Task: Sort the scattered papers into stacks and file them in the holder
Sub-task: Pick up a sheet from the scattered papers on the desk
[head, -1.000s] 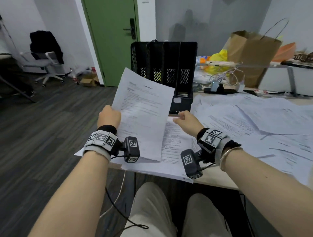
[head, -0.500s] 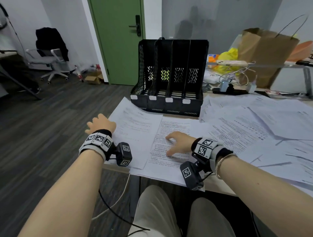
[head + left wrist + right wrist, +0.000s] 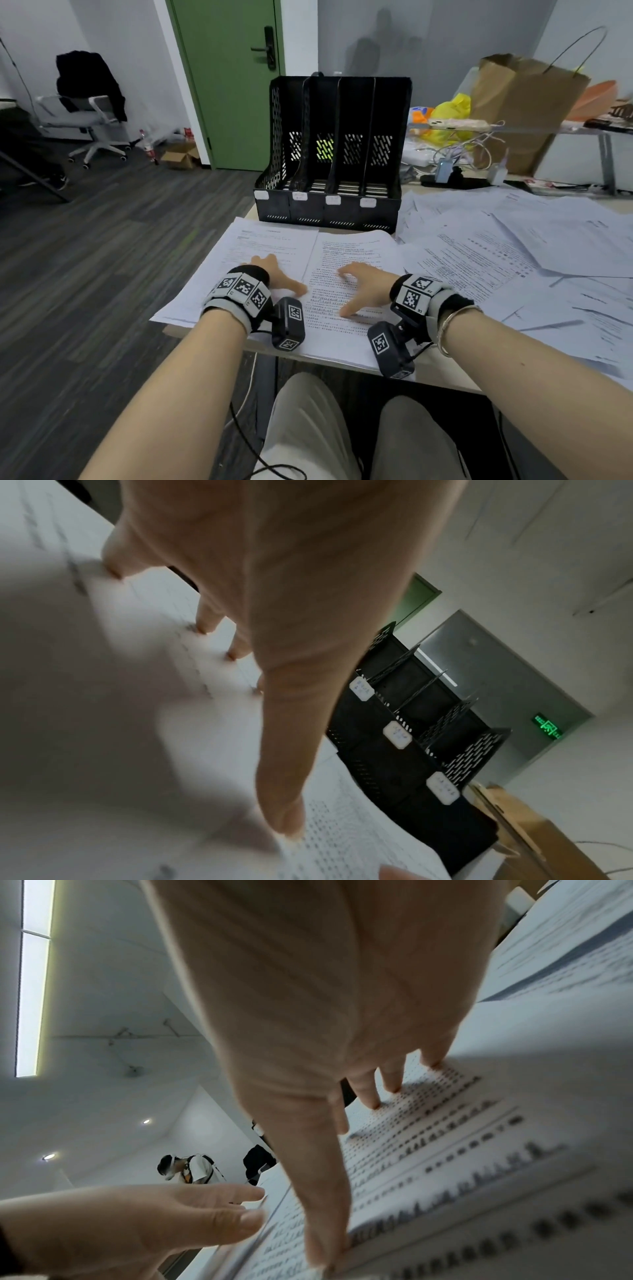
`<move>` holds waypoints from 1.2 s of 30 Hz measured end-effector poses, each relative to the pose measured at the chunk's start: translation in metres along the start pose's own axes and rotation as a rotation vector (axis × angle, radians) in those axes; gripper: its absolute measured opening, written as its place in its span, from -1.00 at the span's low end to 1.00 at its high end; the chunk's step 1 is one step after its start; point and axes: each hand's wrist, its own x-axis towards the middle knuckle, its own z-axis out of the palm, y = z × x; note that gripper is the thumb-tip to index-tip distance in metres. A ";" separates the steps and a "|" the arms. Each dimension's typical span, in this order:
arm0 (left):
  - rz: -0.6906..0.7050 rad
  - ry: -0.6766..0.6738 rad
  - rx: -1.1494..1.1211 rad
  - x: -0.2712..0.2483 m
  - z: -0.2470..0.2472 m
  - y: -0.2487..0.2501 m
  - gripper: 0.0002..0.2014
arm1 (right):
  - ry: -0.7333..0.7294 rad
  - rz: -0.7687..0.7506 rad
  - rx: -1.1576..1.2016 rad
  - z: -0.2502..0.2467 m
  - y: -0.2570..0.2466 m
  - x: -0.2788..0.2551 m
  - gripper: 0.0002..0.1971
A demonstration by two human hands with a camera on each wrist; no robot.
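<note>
Two paper stacks lie side by side at the table's near left corner, in front of the black file holder (image 3: 334, 154). My left hand (image 3: 279, 274) rests flat on the left stack (image 3: 239, 270), fingers spread, fingertips (image 3: 205, 626) touching the sheet. My right hand (image 3: 363, 287) presses with spread fingers (image 3: 369, 1093) on the right stack (image 3: 352, 246) of densely printed pages. The holder (image 3: 411, 750) has several upright slots with white labels; its slots look empty from here. Many loose sheets (image 3: 513, 260) cover the table to the right.
Behind the papers stand a brown paper bag (image 3: 520, 106), a yellow bag (image 3: 448, 113) and tangled cables with chargers (image 3: 459, 164). A green door (image 3: 229, 78) and an office chair (image 3: 92, 113) are across the dark floor at left. Another person (image 3: 185, 1169) stands far off.
My left hand lowered the sheet it held upright onto the left stack and now lies flat on it. My right hand went from a fist to spread fingers on the right stack.
</note>
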 end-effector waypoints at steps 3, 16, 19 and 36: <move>0.034 0.067 -0.049 -0.006 -0.004 0.019 0.01 | 0.110 -0.018 0.132 -0.009 0.009 -0.011 -0.17; 0.408 -0.044 -0.029 -0.040 0.006 0.140 -0.28 | 0.162 0.476 0.155 -0.035 0.105 -0.078 -0.14; 0.445 -0.075 -0.015 -0.045 0.014 0.154 -0.27 | 0.082 0.544 0.032 -0.029 0.112 -0.081 -0.11; 0.441 -0.061 0.058 -0.045 0.034 0.164 -0.26 | 0.000 0.544 -0.117 -0.032 0.108 -0.080 -0.39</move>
